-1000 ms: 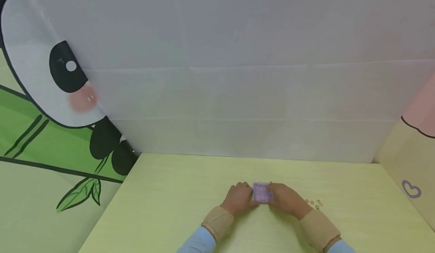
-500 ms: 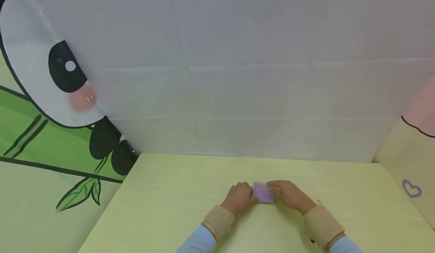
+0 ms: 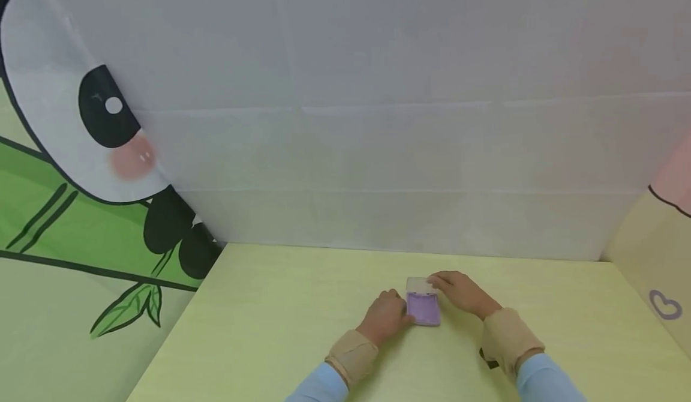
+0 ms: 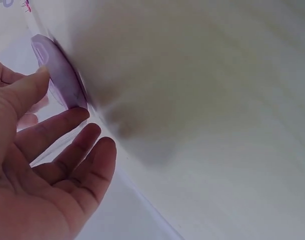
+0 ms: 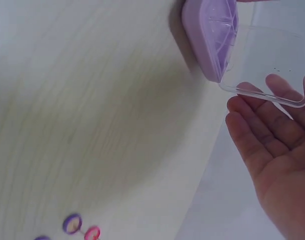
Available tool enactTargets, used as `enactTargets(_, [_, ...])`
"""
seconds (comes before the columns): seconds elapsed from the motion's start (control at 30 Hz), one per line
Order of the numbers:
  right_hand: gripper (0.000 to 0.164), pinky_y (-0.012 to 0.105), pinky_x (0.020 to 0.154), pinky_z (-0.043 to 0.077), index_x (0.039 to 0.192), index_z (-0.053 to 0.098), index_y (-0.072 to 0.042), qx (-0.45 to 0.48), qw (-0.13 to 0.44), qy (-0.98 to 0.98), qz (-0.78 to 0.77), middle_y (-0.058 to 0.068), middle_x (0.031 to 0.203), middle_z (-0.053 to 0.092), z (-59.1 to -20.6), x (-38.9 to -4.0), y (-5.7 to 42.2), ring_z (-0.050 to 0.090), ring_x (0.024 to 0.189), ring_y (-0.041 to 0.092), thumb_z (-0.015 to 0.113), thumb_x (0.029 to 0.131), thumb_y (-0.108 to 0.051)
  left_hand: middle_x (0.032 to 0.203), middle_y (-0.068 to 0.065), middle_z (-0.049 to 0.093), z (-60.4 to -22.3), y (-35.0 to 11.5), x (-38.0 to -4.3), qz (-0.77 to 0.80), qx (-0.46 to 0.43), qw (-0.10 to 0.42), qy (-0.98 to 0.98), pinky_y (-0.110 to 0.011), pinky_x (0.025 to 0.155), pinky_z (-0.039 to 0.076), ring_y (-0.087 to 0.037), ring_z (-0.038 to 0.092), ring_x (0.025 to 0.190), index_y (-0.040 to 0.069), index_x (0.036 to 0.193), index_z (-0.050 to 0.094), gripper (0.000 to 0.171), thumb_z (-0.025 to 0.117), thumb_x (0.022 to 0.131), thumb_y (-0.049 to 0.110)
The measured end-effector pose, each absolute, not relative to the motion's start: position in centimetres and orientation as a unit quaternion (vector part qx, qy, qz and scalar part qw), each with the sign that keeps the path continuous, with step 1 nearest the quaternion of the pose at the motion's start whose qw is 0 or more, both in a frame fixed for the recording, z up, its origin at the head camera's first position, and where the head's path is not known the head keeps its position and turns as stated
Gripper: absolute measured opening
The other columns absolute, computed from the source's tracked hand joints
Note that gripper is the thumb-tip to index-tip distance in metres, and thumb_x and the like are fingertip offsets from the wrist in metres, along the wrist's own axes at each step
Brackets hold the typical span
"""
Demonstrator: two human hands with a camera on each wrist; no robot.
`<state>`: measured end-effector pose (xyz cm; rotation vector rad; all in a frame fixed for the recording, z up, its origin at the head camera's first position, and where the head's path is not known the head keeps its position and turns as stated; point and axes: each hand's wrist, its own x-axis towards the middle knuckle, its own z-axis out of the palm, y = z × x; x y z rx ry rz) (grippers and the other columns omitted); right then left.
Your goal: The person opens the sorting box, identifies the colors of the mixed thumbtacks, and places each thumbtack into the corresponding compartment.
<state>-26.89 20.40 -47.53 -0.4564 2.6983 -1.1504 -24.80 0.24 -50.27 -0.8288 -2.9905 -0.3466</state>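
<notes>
A small purple plastic box with a clear hinged lid lies on the table, the lid swung up and back from its far edge. My left hand grips the box by its left side; in the left wrist view the thumb and index finger meet the purple box. At the lid's right edge, my right hand holds the clear plastic between fingers and thumb. The right wrist view shows dividers inside the box and fingers behind the see-through lid.
Small coloured rings, among them a purple one and a pink one, lie on the table near my right wrist; in the head view my right forearm hides them. Beyond the pale yellow table rises a white sheet.
The box's clear lid has swung up and away from me, moved by my right hand, which went slightly farther back. My left hand stays at the box's left side.
</notes>
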Motion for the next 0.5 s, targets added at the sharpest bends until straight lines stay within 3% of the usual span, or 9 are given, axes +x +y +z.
enactTargets(0.3, [0.042, 0.059, 0.091, 0.046, 0.117, 0.064, 0.004, -0.12, 0.096, 0.896, -0.416, 0.025, 0.11, 0.068, -47.79, -27.88, 20.74, 0.059, 0.103, 0.035, 0.04, 0.102, -0.027, 0.071, -0.006, 0.057, -50.13, 0.66, -24.77, -0.147, -0.259, 0.003, -0.955, -0.026, 0.059, 0.044, -0.014, 0.045, 0.063, 0.001, 0.084, 0.075, 0.027, 0.071, 0.082, 0.027])
enactTargets(0.5, [0.054, 0.061, 0.094, 0.045, 0.133, 0.051, 0.005, -0.115, 0.1, 0.896, -0.417, 0.03, 0.122, 0.063, -47.42, -27.53, 20.68, 0.055, 0.113, 0.042, 0.044, 0.1, -0.038, 0.075, -0.008, 0.059, -49.81, 0.41, -24.51, -0.142, -0.25, -0.016, -0.957, -0.027, 0.061, 0.05, -0.015, 0.05, 0.062, -0.002, 0.089, 0.073, 0.031, 0.069, 0.085, 0.028])
